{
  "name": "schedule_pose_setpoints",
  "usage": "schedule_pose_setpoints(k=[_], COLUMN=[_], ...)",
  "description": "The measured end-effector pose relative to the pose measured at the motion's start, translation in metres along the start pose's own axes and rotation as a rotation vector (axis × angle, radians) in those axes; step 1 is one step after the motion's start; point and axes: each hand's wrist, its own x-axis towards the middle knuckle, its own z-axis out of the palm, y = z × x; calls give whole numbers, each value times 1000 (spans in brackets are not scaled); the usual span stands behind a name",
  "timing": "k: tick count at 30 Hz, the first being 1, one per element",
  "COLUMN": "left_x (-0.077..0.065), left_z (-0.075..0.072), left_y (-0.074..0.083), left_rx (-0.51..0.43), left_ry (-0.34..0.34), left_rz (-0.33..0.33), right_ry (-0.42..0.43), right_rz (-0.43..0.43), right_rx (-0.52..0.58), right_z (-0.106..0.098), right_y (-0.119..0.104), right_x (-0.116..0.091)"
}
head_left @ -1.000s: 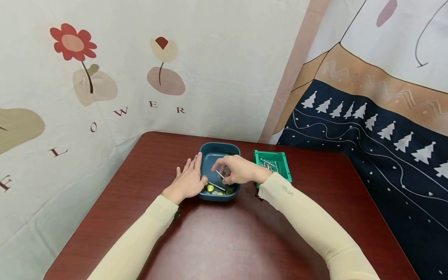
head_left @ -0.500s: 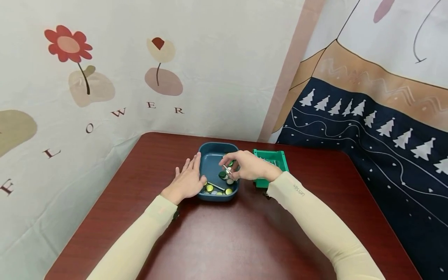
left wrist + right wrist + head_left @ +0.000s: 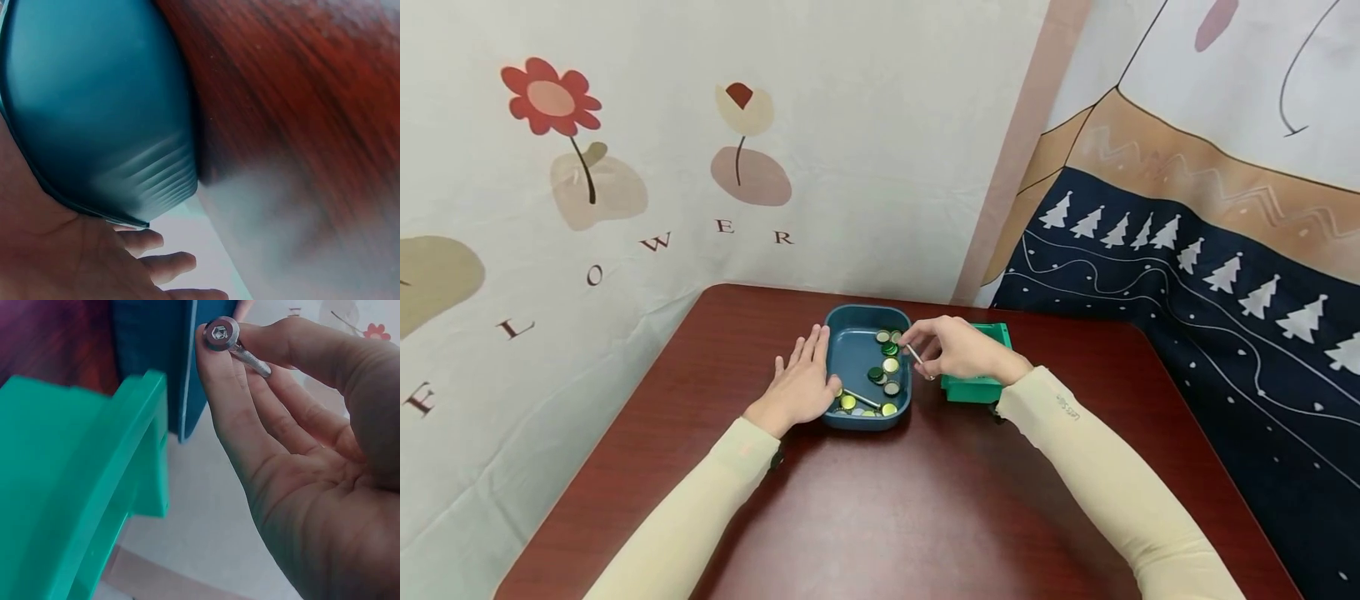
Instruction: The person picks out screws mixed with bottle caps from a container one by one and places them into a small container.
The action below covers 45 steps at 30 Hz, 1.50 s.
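Between thumb and fingers, my right hand (image 3: 958, 350) pinches a hex socket bolt (image 3: 221, 334), its round head plain in the right wrist view. This hand is over the right rim of the blue plastic tub (image 3: 850, 360), near the green bin (image 3: 973, 391). With fingers straight, my left hand (image 3: 797, 385) rests against the tub's left side; the left wrist view shows its palm at the rim. Inside the tub lie several bottle caps (image 3: 891, 365), green, yellow and silvery, and another bolt (image 3: 861, 399) near the front wall.
The green bin stands right of the tub, a gap between them, its inside mostly hidden by my right hand. Both containers sit near the back edge of the dark red wooden table (image 3: 850, 517). Printed cloths (image 3: 865, 167) hang behind and to the right.
My right hand has moved right with the bolt, from over the middle of the tub to its right rim, uncovering the caps. The left hand has stayed in place.
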Motion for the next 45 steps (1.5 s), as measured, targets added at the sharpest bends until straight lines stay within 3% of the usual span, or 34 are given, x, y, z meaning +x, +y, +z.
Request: schedule_pose_setpoints(k=[20,28,36,45], left_x=[1,1,1,2], left_z=[1,1,3,3], left_y=[0,0,-1,-2], left_rx=[63,67,62,58], left_ry=[51,52,50,44], left_rz=[14,12,10,15], right_ry=[78,62,62,112], right_rz=[139,160,207,156], right_rx=[-100,-214,-234,-338], right_z=[-41,-42,-42,-37], right_y=[40,53,54,49], right_x=[-24,-25,-23,-20])
